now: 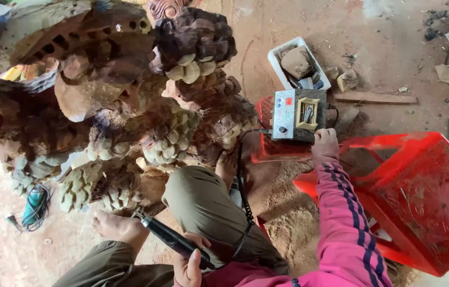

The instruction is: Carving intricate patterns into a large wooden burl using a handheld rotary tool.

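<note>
My left hand grips a black rotary carving handpiece near my knee, its tip pointing up-left toward my bare foot. A black cable runs from it to a grey control box holding several bits in a small yellow tray. My right hand, in a pink sleeve with dark stripes, reaches out and touches the box's front edge. A large carved wooden sculpture with scale-like clusters fills the left half.
A red plastic stool stands at right; the control box sits on another red stool. A white tub of scraps lies beyond. A teal power tool with cord lies on the sawdust floor at left. Wood offcuts are scattered.
</note>
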